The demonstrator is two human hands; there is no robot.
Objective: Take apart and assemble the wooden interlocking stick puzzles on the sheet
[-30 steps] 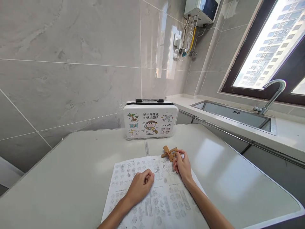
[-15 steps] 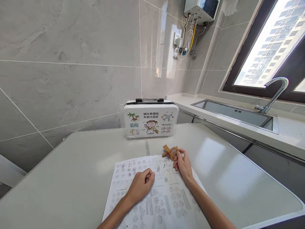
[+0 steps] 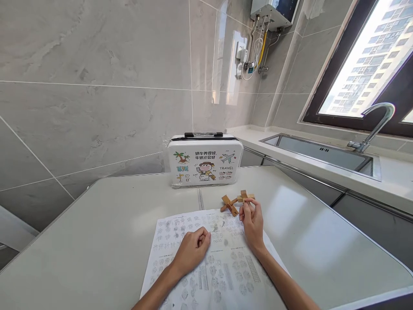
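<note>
My right hand (image 3: 251, 220) pinches a small cross of wooden puzzle pieces (image 3: 245, 197) and holds it just above the table, at the far edge of a printed instruction sheet (image 3: 213, 262). A second group of wooden pieces (image 3: 228, 204) lies on the table just left of it, apart from my fingers. My left hand (image 3: 192, 249) rests on the sheet as a loose fist with nothing visible in it.
A white cartoon-printed case (image 3: 204, 162) stands at the table's back edge against the tiled wall. To the right are a steel sink (image 3: 319, 151) with a tap (image 3: 376, 125) under a window. A water heater (image 3: 274, 8) hangs high on the wall.
My right hand has pulled a cross-shaped part off the wooden puzzle and lifted it to the right; the other pieces stay on the table. My left hand has not moved.
</note>
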